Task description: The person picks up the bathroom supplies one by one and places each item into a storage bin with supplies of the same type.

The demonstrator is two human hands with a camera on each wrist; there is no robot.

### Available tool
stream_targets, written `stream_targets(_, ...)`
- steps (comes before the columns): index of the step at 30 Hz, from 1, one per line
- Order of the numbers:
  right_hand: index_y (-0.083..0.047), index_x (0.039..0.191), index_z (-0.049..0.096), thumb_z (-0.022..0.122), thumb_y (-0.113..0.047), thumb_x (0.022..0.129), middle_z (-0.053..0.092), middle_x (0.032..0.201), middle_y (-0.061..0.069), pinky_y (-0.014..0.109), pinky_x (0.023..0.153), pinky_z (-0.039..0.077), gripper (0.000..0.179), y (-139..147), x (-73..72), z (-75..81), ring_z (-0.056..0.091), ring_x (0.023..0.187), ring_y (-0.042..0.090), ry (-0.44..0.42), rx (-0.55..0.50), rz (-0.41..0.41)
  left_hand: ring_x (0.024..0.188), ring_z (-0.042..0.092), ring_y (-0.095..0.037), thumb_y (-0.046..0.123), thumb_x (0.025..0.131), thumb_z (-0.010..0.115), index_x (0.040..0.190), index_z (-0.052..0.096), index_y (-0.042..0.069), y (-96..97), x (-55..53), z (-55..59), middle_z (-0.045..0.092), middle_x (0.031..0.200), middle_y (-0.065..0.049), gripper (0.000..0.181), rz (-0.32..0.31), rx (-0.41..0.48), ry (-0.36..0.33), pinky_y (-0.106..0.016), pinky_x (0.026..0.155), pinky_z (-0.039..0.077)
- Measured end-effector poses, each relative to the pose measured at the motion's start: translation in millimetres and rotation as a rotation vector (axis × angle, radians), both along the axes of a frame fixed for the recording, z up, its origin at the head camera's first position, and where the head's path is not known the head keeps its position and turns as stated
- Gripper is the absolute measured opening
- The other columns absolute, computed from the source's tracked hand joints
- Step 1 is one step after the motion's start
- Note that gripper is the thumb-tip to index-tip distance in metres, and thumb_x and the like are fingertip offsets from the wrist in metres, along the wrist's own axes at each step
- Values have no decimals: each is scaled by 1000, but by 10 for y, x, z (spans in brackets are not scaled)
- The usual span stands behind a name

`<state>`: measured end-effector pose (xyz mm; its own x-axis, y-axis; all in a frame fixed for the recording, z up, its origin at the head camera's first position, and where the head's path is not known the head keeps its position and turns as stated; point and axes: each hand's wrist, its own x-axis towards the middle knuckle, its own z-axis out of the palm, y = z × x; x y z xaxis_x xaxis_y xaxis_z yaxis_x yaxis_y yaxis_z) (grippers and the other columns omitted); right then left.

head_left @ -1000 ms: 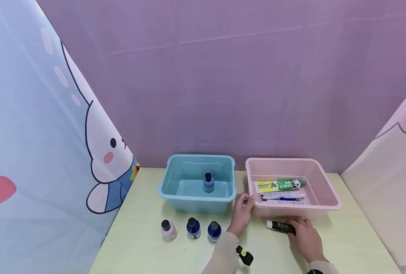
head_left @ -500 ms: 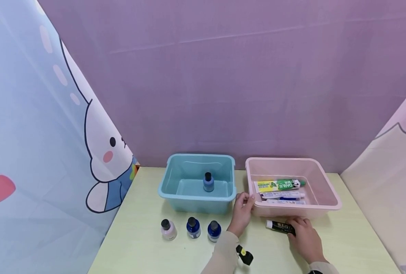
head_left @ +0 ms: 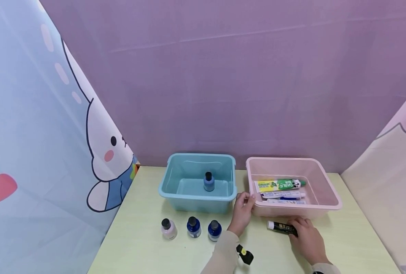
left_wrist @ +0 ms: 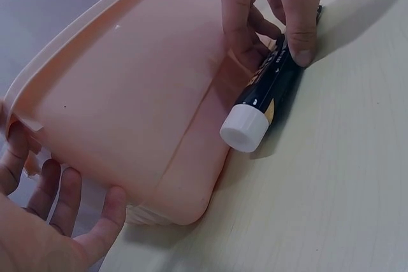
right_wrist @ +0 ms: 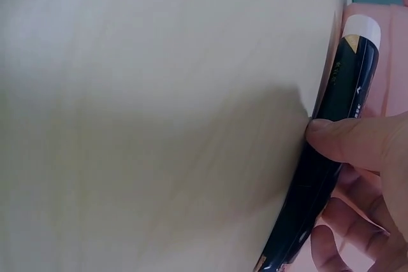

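Note:
My left hand [head_left: 241, 214] holds the near left corner of the pink bin [head_left: 330, 190], its thumb at the rim and its fingers against the outer wall in the left wrist view. In front of that bin, my right hand [head_left: 307, 239] pinches a black toothpaste tube [right_wrist: 347, 84] with a white cap [left_wrist: 245, 128]. The thumb lies on one side of the tube and the fingers curl on the other; the hand covers its far end in the head view. Inside the pink bin lie a green and yellow toothpaste tube [head_left: 278, 185] and several white and blue tubes [head_left: 281, 195].
A teal bin [head_left: 197, 205] stands left of the pink one, with a small blue bottle [head_left: 208, 182] in it. Before it stand a pale pink bottle [head_left: 169, 229] and two dark blue bottles [head_left: 193, 227]. A purple cloth [head_left: 206, 95] hangs behind the table.
My right hand and the black toothpaste tube have shifted very slightly to the right. My left hand stays at the pink bin's corner.

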<state>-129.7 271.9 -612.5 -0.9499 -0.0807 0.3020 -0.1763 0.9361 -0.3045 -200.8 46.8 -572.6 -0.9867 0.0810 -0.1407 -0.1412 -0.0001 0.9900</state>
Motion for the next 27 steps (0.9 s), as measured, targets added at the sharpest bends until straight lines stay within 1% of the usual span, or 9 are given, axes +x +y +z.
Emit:
stream_targets(3, -8, 100, 75, 87, -6, 67, 72, 105, 12, 52, 70, 54, 35, 13, 26, -3, 60, 94, 33, 26, 2, -1, 105, 49, -12, 43, 106, 53, 102, 61, 14, 2, 2, 5, 47, 112, 9, 30, 2, 2, -7, -44, 94, 54)
stream_targets(8, -9, 100, 75, 87, -7, 65, 71, 102, 9, 50, 68, 53, 37, 38, 52, -7, 60, 92, 31, 52, 0, 8, 105, 50, -12, 44, 106, 53, 104, 61, 13, 9, -1, 9, 47, 111, 10, 32, 11, 5, -15, -47, 97, 54)
stream_targets(16, -10, 101, 76, 88, -10, 65, 71, 101, 7, 48, 67, 52, 39, 61, 71, 25, 59, 91, 28, 54, 10, 8, 104, 51, -12, 41, 106, 54, 99, 61, 19, 21, -5, 17, 47, 112, 11, 25, 20, 2, -17, -48, 98, 53)
stream_targets(22, -8, 101, 75, 90, -9, 61, 70, 99, 7, 49, 68, 52, 42, 78, 82, 77, 61, 90, 29, 115, 13, 28, 107, 50, -13, 38, 107, 52, 109, 62, 8, 18, -6, 15, 47, 113, 10, 32, 12, 1, -17, -49, 100, 53)
stream_targets(27, -7, 101, 75, 92, -7, 59, 70, 99, 9, 49, 66, 52, 45, 80, 95, 157, 62, 89, 30, 148, 26, 37, 107, 50, -13, 39, 107, 52, 111, 61, 7, 13, 2, 16, 47, 114, 10, 33, 9, 2, -20, -50, 100, 52)
